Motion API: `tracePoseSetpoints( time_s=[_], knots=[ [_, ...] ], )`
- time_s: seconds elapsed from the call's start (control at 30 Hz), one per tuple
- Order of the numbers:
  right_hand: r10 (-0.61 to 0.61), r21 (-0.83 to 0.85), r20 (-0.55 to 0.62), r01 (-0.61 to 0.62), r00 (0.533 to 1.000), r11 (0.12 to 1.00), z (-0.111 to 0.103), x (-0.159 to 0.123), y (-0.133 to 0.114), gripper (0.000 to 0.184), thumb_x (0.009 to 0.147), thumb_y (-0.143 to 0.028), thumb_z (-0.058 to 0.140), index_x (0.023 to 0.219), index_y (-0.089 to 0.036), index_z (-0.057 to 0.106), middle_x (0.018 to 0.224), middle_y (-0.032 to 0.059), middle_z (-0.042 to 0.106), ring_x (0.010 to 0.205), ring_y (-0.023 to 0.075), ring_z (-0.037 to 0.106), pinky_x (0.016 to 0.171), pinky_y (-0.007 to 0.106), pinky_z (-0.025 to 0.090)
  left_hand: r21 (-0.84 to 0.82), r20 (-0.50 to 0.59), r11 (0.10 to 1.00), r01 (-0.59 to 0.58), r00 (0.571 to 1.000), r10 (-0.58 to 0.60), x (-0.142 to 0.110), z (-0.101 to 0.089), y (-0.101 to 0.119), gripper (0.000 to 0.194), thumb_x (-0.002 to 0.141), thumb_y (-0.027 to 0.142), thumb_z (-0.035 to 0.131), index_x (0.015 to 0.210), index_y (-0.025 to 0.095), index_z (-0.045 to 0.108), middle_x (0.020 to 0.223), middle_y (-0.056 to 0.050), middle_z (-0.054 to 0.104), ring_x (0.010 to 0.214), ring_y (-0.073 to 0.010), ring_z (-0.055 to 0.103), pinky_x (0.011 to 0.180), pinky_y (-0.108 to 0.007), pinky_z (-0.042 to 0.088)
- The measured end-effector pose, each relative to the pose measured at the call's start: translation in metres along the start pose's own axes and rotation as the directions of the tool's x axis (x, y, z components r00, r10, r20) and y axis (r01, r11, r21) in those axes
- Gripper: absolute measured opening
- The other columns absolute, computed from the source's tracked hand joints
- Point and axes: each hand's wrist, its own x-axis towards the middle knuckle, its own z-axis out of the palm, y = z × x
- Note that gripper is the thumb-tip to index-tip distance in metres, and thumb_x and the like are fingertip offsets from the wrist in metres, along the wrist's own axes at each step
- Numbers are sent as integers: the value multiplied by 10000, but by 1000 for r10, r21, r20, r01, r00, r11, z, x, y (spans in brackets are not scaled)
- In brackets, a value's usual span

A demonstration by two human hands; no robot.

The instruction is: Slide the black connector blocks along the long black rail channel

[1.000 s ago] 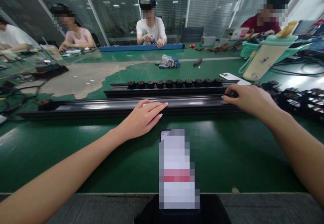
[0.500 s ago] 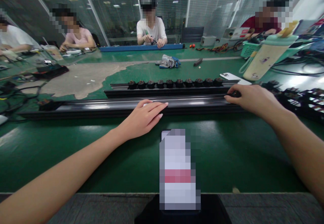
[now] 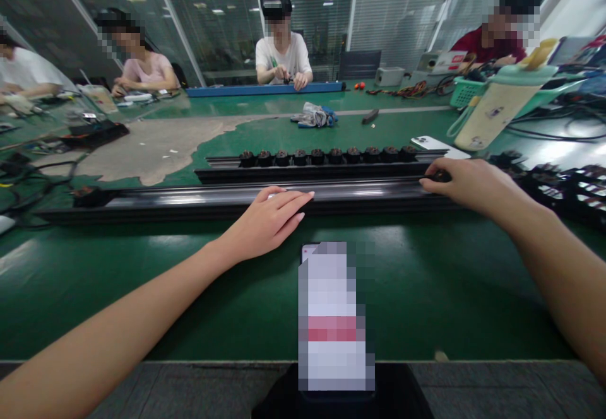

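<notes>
A long black metal channel (image 3: 189, 195) lies across the green table in front of me. My left hand (image 3: 271, 222) rests on its middle, fingers stretched out to the right. At the channel's right part my right hand (image 3: 457, 180) is closed on a small black round part (image 3: 441, 176), partly hidden by the fingers. A similar black part (image 3: 89, 196) sits at the channel's left end. Just behind lies a second black channel (image 3: 303, 171), shorter, with a row of several black round socket-like parts (image 3: 336, 156) along it.
A phone (image 3: 331, 318) with a blurred screen is near the front edge. On the right are several black parts (image 3: 563, 188), a white phone (image 3: 440, 147) and a cream tumbler (image 3: 502, 106). Gloves (image 3: 316, 116) lie farther back. Several people sit across; one works over a blue bar (image 3: 265, 89).
Both my hands stay in almost the same place. Across the table, the person at the blue bar has shifted their head and hands slightly.
</notes>
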Motion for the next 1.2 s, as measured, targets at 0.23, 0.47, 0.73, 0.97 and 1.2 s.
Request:
tracePoseSetpoints(
  time_s=[0.23, 0.47, 0.73, 0.97, 1.2],
  knots=[
    [-8, 16, -3, 8, 1000, 1000, 1, 0, 3, 468, 859, -623, 479, 1124, -282, 662, 1007, 89, 684, 897, 289, 619, 734, 371, 436, -13, 11, 1000, 15, 1000, -15, 1, -1, 1, 440, 1087, 289, 348, 1473, 132, 491, 1426, -143, 622, 1284, -233, 594, 1142, -449, 354],
    [11, 6, 19, -11, 1000, 1000, 1, 1, 4, 480, 863, -625, 482, 1149, -283, 661, 1033, 89, 684, 912, 288, 617, 736, 366, 438, -15, 12, 1000, 18, 1000, -17, 1, -1, 1, 444, 1086, 292, 343, 1475, 135, 489, 1426, -147, 621, 1290, -232, 590, 1143, -446, 349],
    [27, 2, 34, -27, 999, 1000, 0, 2, 5, 485, 866, -624, 485, 1173, -289, 655, 1058, 84, 686, 930, 286, 620, 747, 362, 442, -7, 6, 1000, 10, 1000, -9, 0, 0, 1, 439, 1086, 288, 350, 1468, 126, 493, 1425, -149, 621, 1286, -233, 592, 1144, -445, 345],
    [23, 8, 41, -23, 999, 1000, 1, 4, 9, 480, 858, -622, 494, 1163, -296, 671, 1075, 73, 686, 937, 283, 616, 764, 369, 451, -3, 0, 1000, 1, 1000, -1, 0, 1, 0, 442, 1088, 291, 352, 1476, 125, 484, 1422, -150, 623, 1280, -232, 595, 1137, -445, 350],
    [23, 3, 49, -24, 999, 1000, -2, 4, 10, 448, 874, -583, 504, 1161, -287, 681, 1075, 73, 692, 947, 281, 619, 773, 367, 451, -11, 8, 1000, 17, 1000, -17, 0, 0, 1, 444, 1086, 293, 343, 1482, 148, 484, 1429, -143, 620, 1288, -232, 593, 1143, -447, 347]
  ],
)
